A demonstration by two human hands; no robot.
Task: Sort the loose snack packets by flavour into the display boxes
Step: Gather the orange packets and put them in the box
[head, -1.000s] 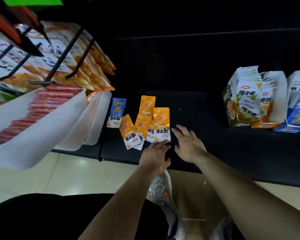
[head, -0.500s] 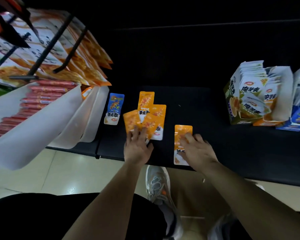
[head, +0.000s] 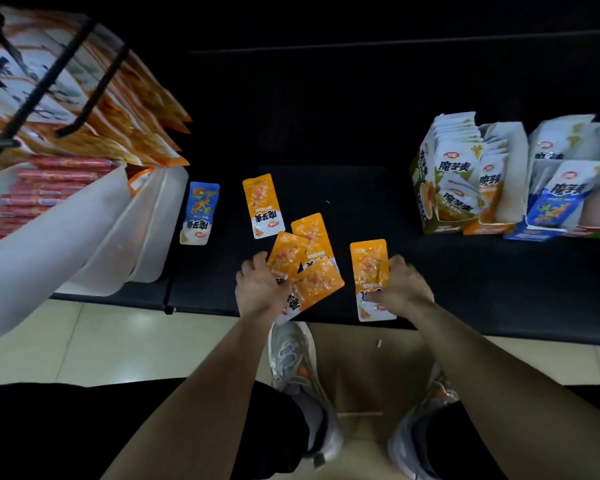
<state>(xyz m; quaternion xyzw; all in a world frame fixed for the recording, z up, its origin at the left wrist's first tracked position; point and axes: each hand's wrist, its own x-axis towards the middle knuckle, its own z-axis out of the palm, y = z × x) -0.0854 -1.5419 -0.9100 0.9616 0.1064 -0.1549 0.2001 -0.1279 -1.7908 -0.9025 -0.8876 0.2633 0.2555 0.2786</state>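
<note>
My left hand (head: 260, 289) grips a fan of three orange snack packets (head: 307, 263) near the front edge of the black shelf (head: 465, 278). My right hand (head: 400, 285) pinches a single orange packet (head: 369, 268) at its lower edge, just right of the fan. Another orange packet (head: 262, 205) lies loose on the shelf farther back. A blue packet (head: 199, 212) lies to its left. At the right stand the display boxes: a green one (head: 426, 199), an orange one (head: 489, 202) and a blue one (head: 548, 216), each with upright packets.
White plastic bins (head: 118, 237) with red sausage sticks (head: 45, 188) jut in from the left. Above them hang large orange snack bags (head: 129, 126) on black hooks. Below the shelf edge are the pale floor and my shoes (head: 298, 368).
My left hand gathered three orange packets from the pile and drew them toward the shelf edge. My right hand pulled one orange packet aside to the right and now pinches it.
</note>
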